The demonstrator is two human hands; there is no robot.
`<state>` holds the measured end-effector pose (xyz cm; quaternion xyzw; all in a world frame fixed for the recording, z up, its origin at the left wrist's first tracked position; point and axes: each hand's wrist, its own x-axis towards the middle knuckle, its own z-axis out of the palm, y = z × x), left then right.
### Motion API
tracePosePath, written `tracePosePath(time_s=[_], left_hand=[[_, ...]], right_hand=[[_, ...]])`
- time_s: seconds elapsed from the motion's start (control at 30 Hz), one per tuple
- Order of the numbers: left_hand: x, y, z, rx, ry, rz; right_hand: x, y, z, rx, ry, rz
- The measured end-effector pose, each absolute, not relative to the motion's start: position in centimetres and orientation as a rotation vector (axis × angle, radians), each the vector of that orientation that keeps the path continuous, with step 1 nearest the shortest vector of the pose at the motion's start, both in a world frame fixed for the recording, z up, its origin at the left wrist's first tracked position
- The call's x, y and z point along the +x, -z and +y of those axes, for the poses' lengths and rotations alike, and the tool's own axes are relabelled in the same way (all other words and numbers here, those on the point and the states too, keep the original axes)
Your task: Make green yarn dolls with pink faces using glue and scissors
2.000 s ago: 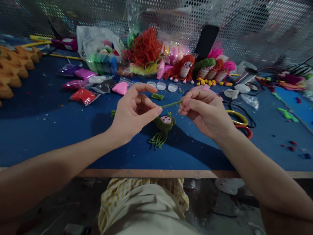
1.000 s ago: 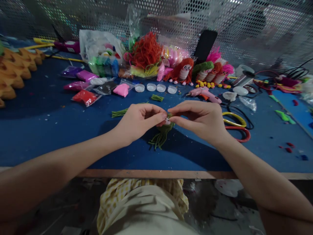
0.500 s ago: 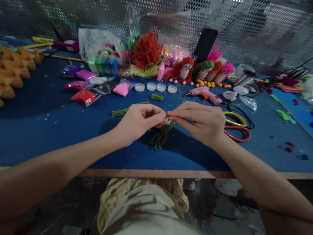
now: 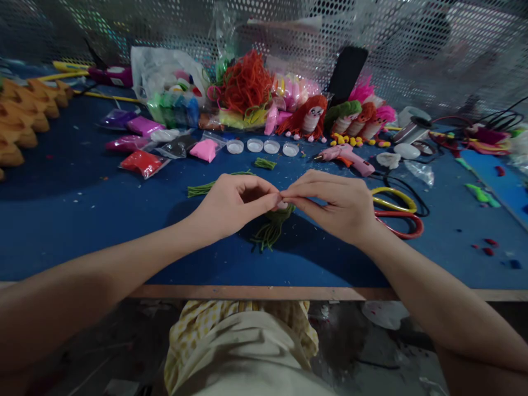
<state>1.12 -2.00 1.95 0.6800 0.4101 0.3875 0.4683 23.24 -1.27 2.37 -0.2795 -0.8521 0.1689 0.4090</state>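
Observation:
My left hand (image 4: 241,208) is closed around a small doll with green yarn hair (image 4: 270,230), mostly hidden by the fingers. Only a pale bit of it shows beneath the fingertips, and its yarn strands hang down toward the table. My right hand (image 4: 336,203) meets the left one, thumb and forefinger pinched at the doll's top; the yarn there is too small to see clearly. A bundle of cut green yarn (image 4: 200,190) lies behind my left hand. Farther back is a short green yarn piece (image 4: 265,163).
Scissors (image 4: 396,214) with yellow and red handles lie by my right wrist. A pink glue gun (image 4: 346,157) rests behind them. Finished yarn-haired dolls (image 4: 311,118), clear lids (image 4: 271,147), clay packets (image 4: 144,163) and an orange egg tray (image 4: 25,118) stand around the blue table (image 4: 103,220).
My right hand has shifted slightly left, bringing its fingertips closer against the left ones. The doll and the loose yarn stay nearly where they were.

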Motion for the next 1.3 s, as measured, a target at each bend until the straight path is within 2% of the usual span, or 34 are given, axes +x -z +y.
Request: tracePosePath(time_s=[0.2, 0.47, 0.97, 1.1, 1.3], left_hand=[[0.2, -1.8, -0.7, 1.994, -1.008, 1.132], [-0.4, -0.7, 0.5, 2.195, -0.801, 1.221], [0.7, -1.1, -0.3, 1.619, -0.840, 1.148], [1.3, -1.2, -1.1, 1.555, -0.813, 1.165], [2.3, -1.7, -2.2, 1.132, -0.749, 1.092]], right_hand=[[24.8, -2.1, 0.2, -0.914, -0.512, -2.401], [24.6, -0.5, 0.8, -0.928, -0.657, -2.495], [24.1, -1.5, 0.1, -0.859, -1.101, -2.166], [24.1, -1.8, -0.1, -0.836, -1.117, -2.155], [24.2, -1.9, -0.6, -0.744, -1.116, -2.170]])
